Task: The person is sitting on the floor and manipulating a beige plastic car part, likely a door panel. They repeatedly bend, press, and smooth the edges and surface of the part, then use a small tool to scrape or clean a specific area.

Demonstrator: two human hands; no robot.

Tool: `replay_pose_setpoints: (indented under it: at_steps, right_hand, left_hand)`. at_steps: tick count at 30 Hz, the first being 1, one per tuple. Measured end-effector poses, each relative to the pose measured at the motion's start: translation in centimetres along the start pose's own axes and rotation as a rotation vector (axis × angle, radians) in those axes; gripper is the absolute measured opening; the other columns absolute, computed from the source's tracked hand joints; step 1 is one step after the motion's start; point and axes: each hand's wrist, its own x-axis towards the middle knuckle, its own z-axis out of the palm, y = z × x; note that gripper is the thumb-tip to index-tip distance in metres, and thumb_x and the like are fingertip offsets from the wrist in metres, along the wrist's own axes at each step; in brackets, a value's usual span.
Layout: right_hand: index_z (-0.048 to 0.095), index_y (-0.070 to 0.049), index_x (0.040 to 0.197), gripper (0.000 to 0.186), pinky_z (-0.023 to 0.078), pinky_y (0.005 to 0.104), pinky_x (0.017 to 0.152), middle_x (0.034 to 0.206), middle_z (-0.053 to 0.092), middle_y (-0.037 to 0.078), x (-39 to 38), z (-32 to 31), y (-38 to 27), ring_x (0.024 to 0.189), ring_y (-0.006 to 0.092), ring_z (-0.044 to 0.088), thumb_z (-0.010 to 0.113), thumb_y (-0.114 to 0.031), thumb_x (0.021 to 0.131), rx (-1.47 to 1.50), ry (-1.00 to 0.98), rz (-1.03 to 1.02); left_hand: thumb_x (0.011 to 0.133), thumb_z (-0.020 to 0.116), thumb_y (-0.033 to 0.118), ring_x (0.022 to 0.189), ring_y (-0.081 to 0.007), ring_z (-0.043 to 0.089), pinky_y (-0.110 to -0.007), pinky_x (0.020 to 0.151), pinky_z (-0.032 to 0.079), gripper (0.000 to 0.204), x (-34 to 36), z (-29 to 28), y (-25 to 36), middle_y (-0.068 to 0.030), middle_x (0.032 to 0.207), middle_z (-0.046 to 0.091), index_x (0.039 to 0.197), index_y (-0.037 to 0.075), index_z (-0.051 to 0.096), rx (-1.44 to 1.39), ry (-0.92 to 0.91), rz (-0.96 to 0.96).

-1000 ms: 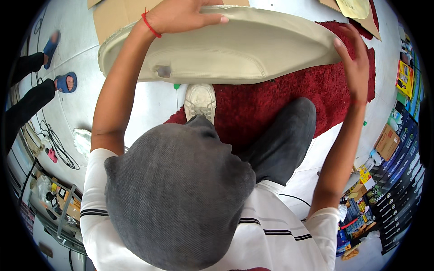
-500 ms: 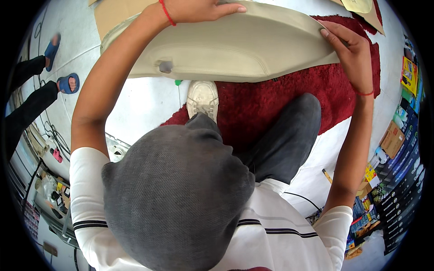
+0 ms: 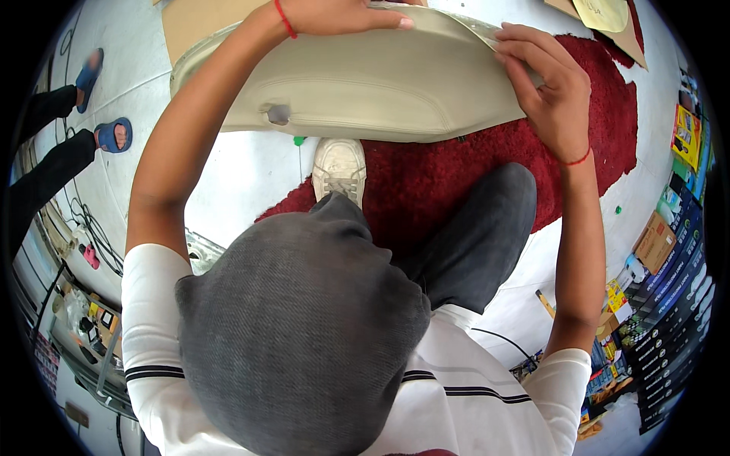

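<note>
cream vinyl seat cover (image 3: 365, 91), just one, gripped by two hands: left hand (image 3: 342, 15), right hand (image 3: 544, 91).

Both hands (image 3: 346, 15) (image 3: 544, 83) hold a cream panel (image 3: 365, 83) above a red rug (image 3: 456, 182).

bright even daylight | soft shadows | sharp centre | strong fisheye bending, black vignette at rim
</note>
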Motion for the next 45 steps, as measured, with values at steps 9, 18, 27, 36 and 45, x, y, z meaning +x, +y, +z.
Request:
replay_pose_setpoints:
  at_steps: [9, 18, 27, 36, 45]
  right_hand:
    - [0.064, -0.003, 0.107, 0.011, 0.056, 0.0360, 0.079, 0.110, 0.076, 0.011, 1.7, 0.1, -1.4, 0.090, 0.0308, 0.072, 0.069, -0.009, 0.099, -0.009, -0.135, 0.351]
    - [0.067, -0.002, 0.108, 0.017, 0.055, 0.0334, 0.076, 0.103, 0.077, 0.013, 2.0, 0.3, 0.3, 0.079, 0.0295, 0.071, 0.070, -0.016, 0.098, 0.028, -0.144, 0.154]
    - [0.070, 0.000, 0.095, 0.010, 0.056, 0.0400, 0.073, 0.091, 0.072, 0.020, 4.1, 3.1, -1.8, 0.081, 0.0346, 0.071, 0.073, -0.006, 0.088, 0.108, -0.003, -0.009]
    - [0.070, 0.001, 0.093, 0.007, 0.056, 0.0402, 0.069, 0.086, 0.071, 0.019, 5.2, 3.2, -1.6, 0.075, 0.0362, 0.070, 0.071, -0.004, 0.088, 0.098, -0.021, 0.079]
    - [0.073, 0.001, 0.095, 0.007, 0.052, 0.0359, 0.060, 0.076, 0.068, 0.018, 4.3, 3.5, -1.6, 0.062, 0.0279, 0.065, 0.073, -0.003, 0.089, 0.141, -0.015, 0.237]
  left_hand:
    - [0.094, 0.067, 0.019, 0.066, -0.0382, 0.062, -0.044, 0.064, 0.049, 0.022, 1.0, -0.8, 1.3, -0.0233, 0.073, 0.064, 0.087, -0.002, 0.069, 0.307, -0.020, 0.119]
    - [0.094, 0.071, 0.027, 0.069, -0.0426, 0.064, -0.049, 0.065, 0.050, 0.028, 0.8, -0.4, -0.1, -0.0232, 0.074, 0.065, 0.089, 0.000, 0.068, 0.294, -0.004, 0.137]
    - [0.096, 0.068, 0.022, 0.080, -0.0294, 0.071, -0.039, 0.076, 0.056, 0.029, 0.5, -0.9, -1.3, -0.0202, 0.090, 0.074, 0.113, 0.000, 0.073, 0.157, -0.065, 0.046]
    - [0.088, 0.062, 0.011, 0.085, -0.0318, 0.070, -0.040, 0.082, 0.055, 0.027, 1.0, -2.7, -0.9, -0.0217, 0.094, 0.074, 0.109, -0.003, 0.073, 0.187, -0.162, 0.036]
    - [0.082, 0.065, 0.014, 0.086, -0.0448, 0.066, -0.050, 0.081, 0.053, 0.022, 4.7, -1.2, 1.1, -0.0253, 0.087, 0.069, 0.096, -0.002, 0.069, 0.518, -0.158, 0.330]
